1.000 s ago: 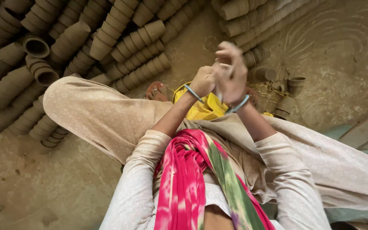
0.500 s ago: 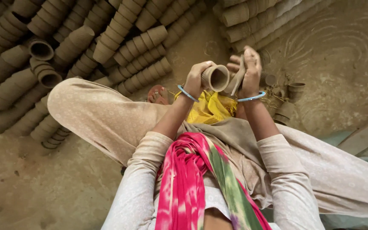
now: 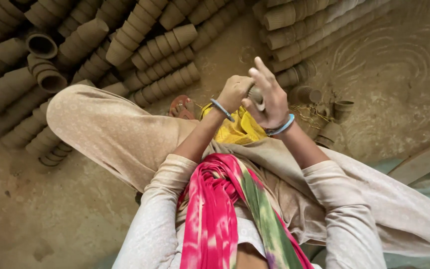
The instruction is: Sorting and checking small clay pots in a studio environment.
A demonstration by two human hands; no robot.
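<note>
I am holding a small clay cup (image 3: 256, 94) between both hands, just above the yellow cloth (image 3: 235, 130) lying in my lap. My left hand (image 3: 234, 92) is gripping the cup from the side, fingers curled around it, while my right hand (image 3: 269, 98) is pressing over its front with fingers spread, hiding most of it. Rows of stacked clay cups (image 3: 162, 47) are lying on the dirt floor (image 3: 51, 219) beyond the cloth.
</note>
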